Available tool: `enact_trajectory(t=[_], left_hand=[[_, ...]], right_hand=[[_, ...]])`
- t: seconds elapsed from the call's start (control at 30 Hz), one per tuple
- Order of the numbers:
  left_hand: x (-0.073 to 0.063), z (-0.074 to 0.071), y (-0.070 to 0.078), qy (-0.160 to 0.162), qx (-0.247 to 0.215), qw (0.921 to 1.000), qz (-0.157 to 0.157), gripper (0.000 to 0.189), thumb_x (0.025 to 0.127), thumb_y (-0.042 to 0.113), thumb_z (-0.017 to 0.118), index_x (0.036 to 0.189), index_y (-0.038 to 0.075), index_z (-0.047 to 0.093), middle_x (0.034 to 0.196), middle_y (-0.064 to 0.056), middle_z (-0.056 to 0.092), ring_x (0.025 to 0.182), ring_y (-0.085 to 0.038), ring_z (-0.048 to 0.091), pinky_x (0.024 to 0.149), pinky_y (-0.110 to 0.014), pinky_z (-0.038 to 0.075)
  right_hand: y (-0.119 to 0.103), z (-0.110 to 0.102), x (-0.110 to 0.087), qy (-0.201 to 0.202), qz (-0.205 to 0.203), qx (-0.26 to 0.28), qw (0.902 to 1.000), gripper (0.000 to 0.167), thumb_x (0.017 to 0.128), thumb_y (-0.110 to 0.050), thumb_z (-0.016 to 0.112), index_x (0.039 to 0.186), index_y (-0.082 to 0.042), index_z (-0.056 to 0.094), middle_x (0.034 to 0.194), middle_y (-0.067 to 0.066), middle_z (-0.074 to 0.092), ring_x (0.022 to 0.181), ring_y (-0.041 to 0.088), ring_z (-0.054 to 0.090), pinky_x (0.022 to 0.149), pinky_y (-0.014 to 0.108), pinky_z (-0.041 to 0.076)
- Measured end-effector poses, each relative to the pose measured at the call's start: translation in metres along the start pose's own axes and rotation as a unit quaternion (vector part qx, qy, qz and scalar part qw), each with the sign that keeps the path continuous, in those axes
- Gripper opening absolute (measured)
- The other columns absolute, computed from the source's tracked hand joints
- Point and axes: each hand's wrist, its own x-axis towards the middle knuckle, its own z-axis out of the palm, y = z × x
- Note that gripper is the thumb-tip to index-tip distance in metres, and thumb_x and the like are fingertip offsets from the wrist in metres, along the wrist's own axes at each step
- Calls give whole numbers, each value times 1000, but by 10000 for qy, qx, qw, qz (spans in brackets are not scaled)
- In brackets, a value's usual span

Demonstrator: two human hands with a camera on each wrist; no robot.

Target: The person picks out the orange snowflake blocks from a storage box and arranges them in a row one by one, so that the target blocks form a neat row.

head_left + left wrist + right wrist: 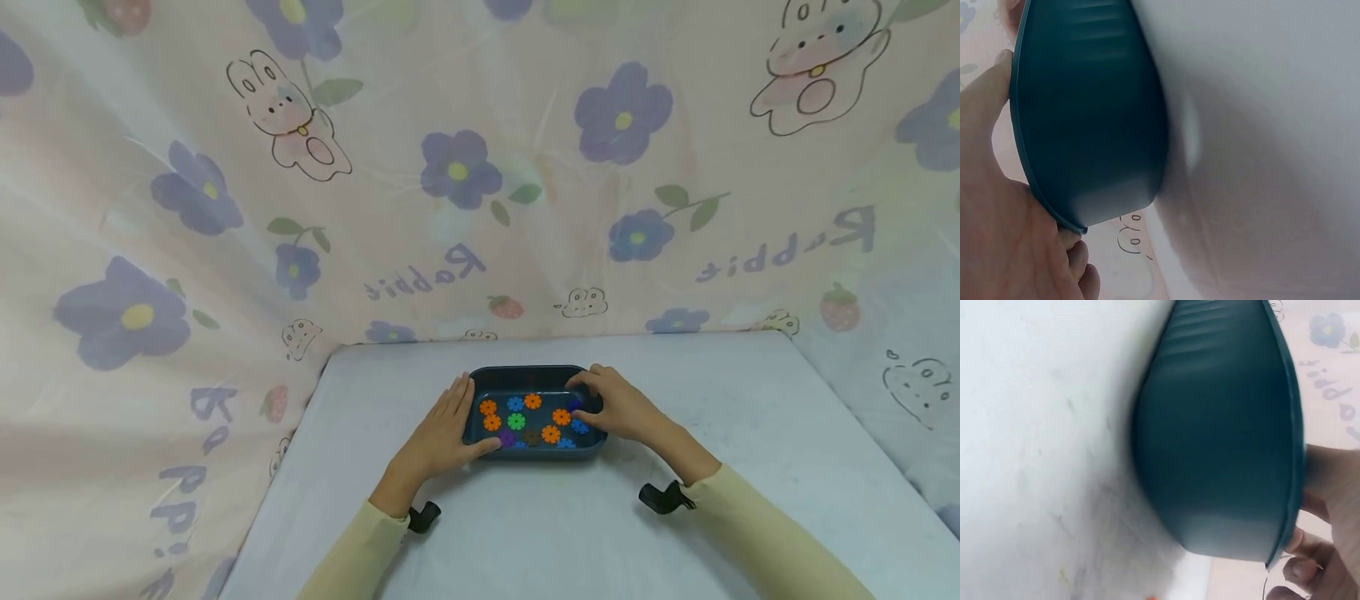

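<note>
A dark teal rectangular tray [525, 379] on the white table contains several flat, flower-shaped plastic pieces: orange, blue, green, purple and brown. My left hand [442, 437] rests against the tray's left end, fingers straight and together, with its thumb across the near left corner. Over the right end is my right hand [618, 404], thumb and forefinger spread apart inside the rim. Between these two digits lies a dark blue piece [575, 404]. Both wrist views show mainly the outer wall of the tray [1091, 106], which hides the pieces.
Behind the white table [540, 533] hangs a curtain [525, 250] printed with rabbits and purple flowers; it also runs along the left and right sides. A black wrist device [663, 497] juts from the right cuff, another [424, 517] from the left.
</note>
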Motion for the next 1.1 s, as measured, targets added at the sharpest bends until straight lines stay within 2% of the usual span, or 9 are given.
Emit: enact_trajectory(t=[0.17, 0.37, 0.5, 0.77, 0.9, 1.1], left_hand=[[0, -2, 2, 61, 5, 10000, 66, 117, 99, 82, 49, 172, 2, 4, 180, -17, 0, 167, -31, 2, 135, -49, 11], [1, -1, 2, 18, 24, 10000, 32, 118, 98, 83, 48, 172, 4, 3, 181, -13, -2, 167, -29, 1, 136, -47, 10], [1, -1, 2, 4, 0, 10000, 14, 118, 98, 83, 49, 172, 4, 3, 181, -13, -3, 167, -29, 1, 136, -47, 10], [1, 1, 2, -12, 88, 9999, -58, 119, 97, 84, 48, 172, 6, -2, 181, -10, -7, 167, -26, -3, 136, -44, 5], [1, 0, 2, 1, -4, 10000, -34, 118, 98, 82, 50, 172, 5, 1, 181, -12, -5, 167, -28, -1, 136, -46, 7], [-1, -2, 3, -22, -9, 10000, -44, 118, 98, 82, 50, 172, 5, 1, 181, -12, -4, 167, -28, -1, 136, -48, 8]], right_hand=[[-3, 3, 7, -364, -137, -145, 9991, 43, 91, -21, 88, 129, -10, 72, 96, 7, 61, 87, 20, 49, 74, 38, 45], [-3, 7, 12, -436, -145, -323, 9984, 42, 90, -24, 90, 126, -10, 73, 91, 5, 61, 82, 16, 46, 75, 38, 34], [-1, 9, 16, -518, -131, -604, 9967, 39, 89, -26, 90, 123, -14, 75, 91, 1, 61, 83, 15, 47, 76, 37, 32], [-2, 8, 23, -767, -318, -975, 9918, 39, 85, -34, 94, 117, -18, 78, 88, -3, 61, 82, 15, 47, 77, 38, 30], [1, 10, 27, -1000, -432, -1161, 9872, 37, 86, -37, 93, 115, -20, 78, 85, -5, 59, 79, 13, 45, 76, 37, 29], [0, 13, 32, -1064, -607, -1358, 9831, 35, 85, -37, 94, 111, -21, 78, 92, -6, 64, 82, 14, 47, 79, 36, 34]])
